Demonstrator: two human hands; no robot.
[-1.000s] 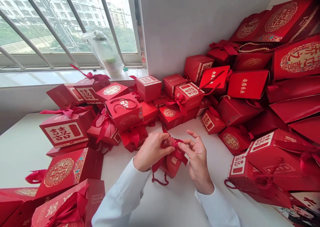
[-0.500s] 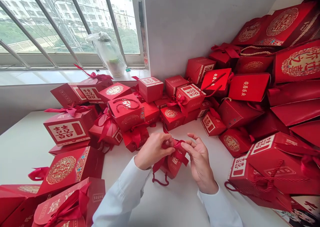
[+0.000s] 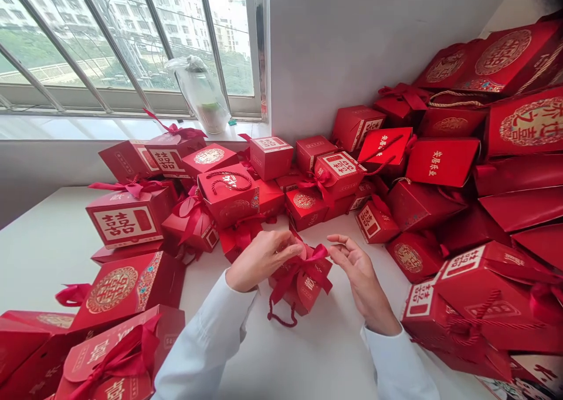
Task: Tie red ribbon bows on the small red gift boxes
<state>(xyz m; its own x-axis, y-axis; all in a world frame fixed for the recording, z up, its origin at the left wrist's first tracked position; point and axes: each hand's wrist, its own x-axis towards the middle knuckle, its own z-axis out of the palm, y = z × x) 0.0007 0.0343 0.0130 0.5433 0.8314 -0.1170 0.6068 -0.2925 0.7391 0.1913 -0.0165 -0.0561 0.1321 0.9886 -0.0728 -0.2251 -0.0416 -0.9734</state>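
A small red gift box (image 3: 308,291) sits on the white table in front of me, with a dark red ribbon (image 3: 303,263) tied in a bow on top. My left hand (image 3: 264,258) is at the bow's left side, its thumb and fingers closed on the ribbon; the fingertips are partly hidden. Just right of the bow, my right hand (image 3: 358,277) is open, fingers apart and holding nothing. A twisted red cord (image 3: 282,321) loops out from the box's near side onto the table.
Red gift boxes with bows pile up at the back (image 3: 229,192) and left (image 3: 125,218). Larger red boxes (image 3: 497,294) and bags (image 3: 528,118) crowd the right. A cup in a plastic bag (image 3: 204,104) stands on the windowsill by the barred window.
My right hand has let go of the bow's right loop and moved right, its fingers opening. My left hand has shifted slightly left. The bow looks fuller, and the view has turned a little.
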